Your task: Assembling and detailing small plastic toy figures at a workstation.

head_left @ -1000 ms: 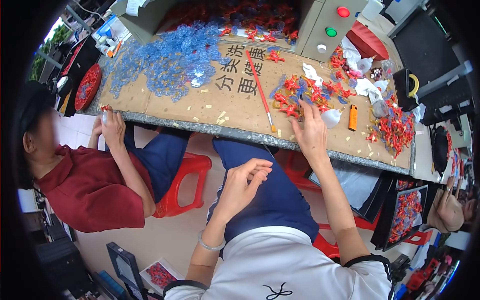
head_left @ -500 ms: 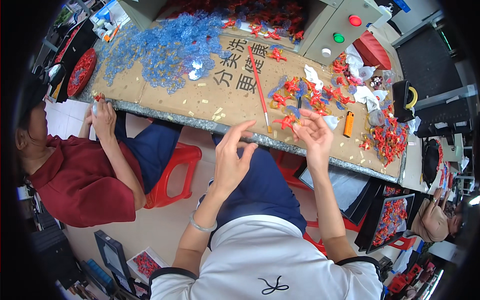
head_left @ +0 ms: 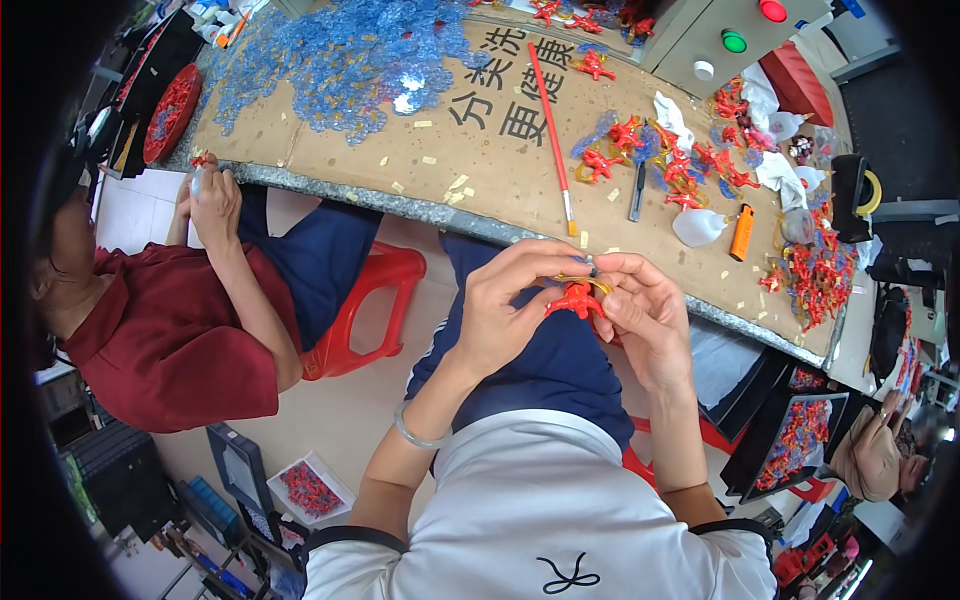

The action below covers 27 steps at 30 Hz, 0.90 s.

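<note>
A small red plastic figure-like piece with yellow and blue clear parts [head_left: 574, 300] is held up in front of my lap, just off the table's near edge. My left hand [head_left: 508, 298] pinches it from the left, thumb and fingertips closed. My right hand [head_left: 645, 312] grips it from the right, fingers bent round it; part of the piece is hidden behind the fingers. On the cardboard-covered table beyond lie a red-handled brush [head_left: 552, 120], a dark slim knife-like tool [head_left: 638, 190], a white squeeze bottle [head_left: 700, 227] and an orange lighter [head_left: 741, 232].
A heap of blue clear pieces [head_left: 340, 65] covers the table's far left. Red and blue pieces [head_left: 815, 275] are piled at the right end. A grey machine box with buttons [head_left: 700, 45] stands behind. At left, a co-worker in a dark red shirt [head_left: 190, 330] handles a small piece.
My right hand has brought the red piece back from the table toward me. My left hand has moved right and closed on it. The view has shifted slightly.
</note>
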Available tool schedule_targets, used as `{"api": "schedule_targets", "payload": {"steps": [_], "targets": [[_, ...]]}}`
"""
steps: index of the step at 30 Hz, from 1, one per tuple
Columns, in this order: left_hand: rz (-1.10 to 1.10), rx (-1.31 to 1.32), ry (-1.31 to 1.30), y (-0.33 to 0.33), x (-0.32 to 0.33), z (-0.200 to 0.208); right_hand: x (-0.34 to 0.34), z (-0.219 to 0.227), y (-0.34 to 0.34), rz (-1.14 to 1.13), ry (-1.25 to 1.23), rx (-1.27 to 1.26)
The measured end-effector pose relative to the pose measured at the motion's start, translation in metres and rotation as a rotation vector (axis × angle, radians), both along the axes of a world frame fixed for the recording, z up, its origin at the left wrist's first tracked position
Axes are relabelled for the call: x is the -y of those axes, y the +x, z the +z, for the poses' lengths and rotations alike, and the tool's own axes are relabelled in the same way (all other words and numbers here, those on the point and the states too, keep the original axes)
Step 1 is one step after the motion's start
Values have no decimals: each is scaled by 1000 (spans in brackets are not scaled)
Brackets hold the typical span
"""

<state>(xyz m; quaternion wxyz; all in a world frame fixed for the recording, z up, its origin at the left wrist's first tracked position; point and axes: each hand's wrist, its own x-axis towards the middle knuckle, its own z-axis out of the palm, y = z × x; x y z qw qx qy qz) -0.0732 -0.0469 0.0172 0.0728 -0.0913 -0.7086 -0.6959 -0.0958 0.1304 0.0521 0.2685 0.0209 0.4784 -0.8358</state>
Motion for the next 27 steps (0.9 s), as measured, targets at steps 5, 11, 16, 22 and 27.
{"api": "schedule_targets", "payload": {"steps": [5,11,16,22,27], "targets": [[5,108,150,4,-4,3,0,2,2,-28,114,-93],[-65,94,220,4,-2,-3,1,9,0,-89,304,-208],[-159,260,377,9,3,8,0,5,-7,-12,486,-410],[-433,549,243,20,22,3,9,17,-23,500,601,-563],[-236,597,480,24,36,-8,31,0,-61,188,881,-602]]}}
